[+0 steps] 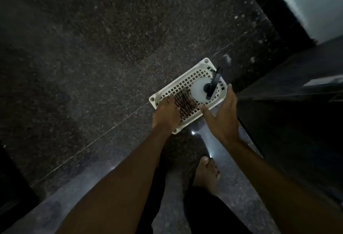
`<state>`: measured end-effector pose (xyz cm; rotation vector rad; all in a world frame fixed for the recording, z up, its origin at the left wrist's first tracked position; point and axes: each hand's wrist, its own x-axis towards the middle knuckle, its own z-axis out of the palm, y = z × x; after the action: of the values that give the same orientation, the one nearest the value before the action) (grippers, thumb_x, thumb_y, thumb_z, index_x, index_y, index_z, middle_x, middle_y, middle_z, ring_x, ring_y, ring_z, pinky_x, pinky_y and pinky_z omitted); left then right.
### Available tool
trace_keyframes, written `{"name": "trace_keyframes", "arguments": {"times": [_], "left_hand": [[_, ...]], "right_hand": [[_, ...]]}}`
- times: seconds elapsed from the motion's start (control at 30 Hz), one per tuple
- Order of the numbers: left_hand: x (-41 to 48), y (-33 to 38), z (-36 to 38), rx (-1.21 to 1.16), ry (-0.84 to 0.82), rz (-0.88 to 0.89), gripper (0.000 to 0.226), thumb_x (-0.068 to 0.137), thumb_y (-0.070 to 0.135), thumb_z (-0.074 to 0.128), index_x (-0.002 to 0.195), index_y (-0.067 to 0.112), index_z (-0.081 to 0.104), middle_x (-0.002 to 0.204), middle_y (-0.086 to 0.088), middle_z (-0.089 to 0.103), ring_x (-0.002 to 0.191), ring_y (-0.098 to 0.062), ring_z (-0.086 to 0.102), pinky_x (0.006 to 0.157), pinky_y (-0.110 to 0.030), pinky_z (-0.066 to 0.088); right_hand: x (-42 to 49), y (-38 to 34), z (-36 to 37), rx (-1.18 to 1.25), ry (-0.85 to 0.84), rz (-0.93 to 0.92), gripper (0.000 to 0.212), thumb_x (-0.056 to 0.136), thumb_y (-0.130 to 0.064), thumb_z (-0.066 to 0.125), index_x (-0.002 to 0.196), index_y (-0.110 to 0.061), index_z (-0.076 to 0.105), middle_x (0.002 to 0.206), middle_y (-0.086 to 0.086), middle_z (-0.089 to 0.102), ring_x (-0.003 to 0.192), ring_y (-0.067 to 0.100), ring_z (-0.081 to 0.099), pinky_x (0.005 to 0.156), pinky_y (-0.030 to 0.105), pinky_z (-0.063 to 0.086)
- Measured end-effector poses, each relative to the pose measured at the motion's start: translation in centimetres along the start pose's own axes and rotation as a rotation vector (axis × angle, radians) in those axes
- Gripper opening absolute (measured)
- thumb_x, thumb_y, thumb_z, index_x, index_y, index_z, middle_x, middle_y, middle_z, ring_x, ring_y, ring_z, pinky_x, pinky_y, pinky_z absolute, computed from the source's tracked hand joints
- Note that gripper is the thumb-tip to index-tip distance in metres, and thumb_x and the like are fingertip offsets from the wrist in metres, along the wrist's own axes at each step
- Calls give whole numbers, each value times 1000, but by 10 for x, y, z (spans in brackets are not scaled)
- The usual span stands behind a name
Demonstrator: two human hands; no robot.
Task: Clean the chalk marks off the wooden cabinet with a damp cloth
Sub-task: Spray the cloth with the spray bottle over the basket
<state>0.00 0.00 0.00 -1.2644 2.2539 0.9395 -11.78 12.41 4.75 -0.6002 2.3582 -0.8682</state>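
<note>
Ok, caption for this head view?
Left hand and open right hand at the sides of a white basket on the floor, with a striped cloth and spray bottle inside.

The dark speckled stone floor (92, 57) lies open to the left of and beyond the white perforated plastic basket (206, 61). On the right the room is tight: the dark cabinet (287, 113) stands near the basket's right end, and the right hand (222, 117), fingers spread, fills most of that gap. Inside the basket, the white spray bottle with a black trigger (197, 91) stands upright at the far end, its trigger overhanging the rim. The left hand (166, 113) covers the near-left end beside the folded striped brown cloth (185, 105). A bare foot (207, 172) stands on the floor nearer the person.
</note>
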Motion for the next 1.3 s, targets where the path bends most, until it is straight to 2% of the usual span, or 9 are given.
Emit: {"name": "trace_keyframes", "arguments": {"times": [0.2, 0.33, 0.47, 0.6, 0.83, 0.97, 1.13, 1.23, 1.3], "left_hand": [[40, -10, 21, -14, -32, -47, 48, 94, 28, 61, 135, 9, 45, 136, -14, 48, 128, -33, 46, 98, -49, 46], [60, -15, 27, -145, -44, -104, 60, 79, 38, 77, 123, 9, 48, 122, -11, 59, 117, -29, 54, 90, -41, 47], [68, -13, 17, -122, -63, -109, 50, 77, 43, 82, 109, 11, 61, 109, -6, 68, 106, -22, 62, 73, -24, 32], [67, -11, 11, -154, -114, -80, 37, 81, 38, 80, 103, 15, 62, 105, -3, 64, 107, -20, 60, 71, -22, 32], [34, 8, -1, -768, -69, -277, 35, 87, 20, 76, 99, 17, 44, 106, -11, 66, 101, -28, 65, 86, -44, 57], [1, 26, -24, -1174, -8, -333, 35, 89, 15, 74, 119, 10, 58, 112, -9, 72, 105, -26, 70, 93, -43, 58], [-46, 54, -54, -1544, 20, -290, 9, 95, 14, 65, 103, 16, 70, 110, -6, 74, 99, -18, 72, 96, -44, 56], [-64, 65, -61, -1686, 36, -267, 9, 96, 16, 64, 104, 19, 69, 119, -9, 72, 112, -22, 68, 96, -42, 55], [-66, 67, -57, -1748, 39, -277, 13, 97, 18, 63, 108, 17, 69, 122, -8, 71, 116, -22, 66, 98, -39, 54]], "right_hand": [[41, 6, 28, 170, 58, -8, 84, 85, -37, 78, 152, -15, 32, 146, 2, 49, 135, 13, 45, 111, 31, 41], [56, 0, 37, 192, 122, -20, 64, 92, -33, 71, 144, -11, 40, 118, 1, 66, 96, -13, 53, 87, -7, 29], [66, 1, 40, 251, 142, -128, 47, 95, -22, 68, 135, -10, 48, 96, -2, 69, 89, -3, 64, 84, 13, 50], [74, -3, 32, 180, 148, -231, 45, 95, -17, 67, 136, -8, 52, 84, 8, 70, 77, 12, 67, 71, 11, 50], [40, -42, -13, 188, 47, -333, 28, 94, -25, 70, 113, -6, 62, 80, 4, 69, 73, 12, 67, 69, 28, 57], [8, -56, -40, 152, -69, -385, 30, 98, -29, 65, 119, -10, 59, 86, 1, 66, 77, 10, 65, 67, 32, 55], [-35, -53, -56, -6, -4, -392, 31, 95, -31, 64, 115, -8, 59, 116, 4, 37, 92, 2, 47, 76, 27, 51], [-49, -43, -70, 65, -134, -340, 31, 98, -37, 58, 113, -9, 59, 117, 4, 51, 93, 17, 60, 80, 40, 55], [-54, -34, -78, 100, -186, -314, 31, 97, -40, 55, 106, -12, 61, 93, 4, 63, 81, 21, 65, 72, 48, 54]]}}
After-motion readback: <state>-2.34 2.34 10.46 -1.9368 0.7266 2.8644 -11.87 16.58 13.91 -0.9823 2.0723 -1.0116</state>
